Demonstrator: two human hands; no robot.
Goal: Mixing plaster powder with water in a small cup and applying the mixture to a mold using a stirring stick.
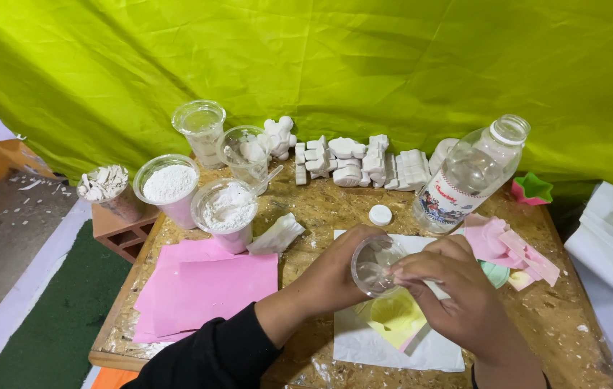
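Bright yellow-green cloth hangs behind a chipboard table (321, 209) strewn with white dust. At the near middle, the left hand (335, 277) wraps around a small clear plastic cup (377, 265), its grip closed about the cup's side; the cup is tipped so its open mouth faces up toward the camera, its long axis leaning toward the person. The right hand (458, 288) has its fingertips pinched on the cup's rim. Cup and hands sit above a white sheet (364, 342) with a yellow mould (395, 317) on it.

Right of centre, a clear plastic bottle (468, 176) leans away to the upper right, neck open, with a white label bearing red and blue print round its lower body; its white cap (380, 215) lies just left. Pink paper sheets (205, 288) lie at left, cups of white powder (169, 184) behind them, and white cast figures (357, 162) line the back edge.
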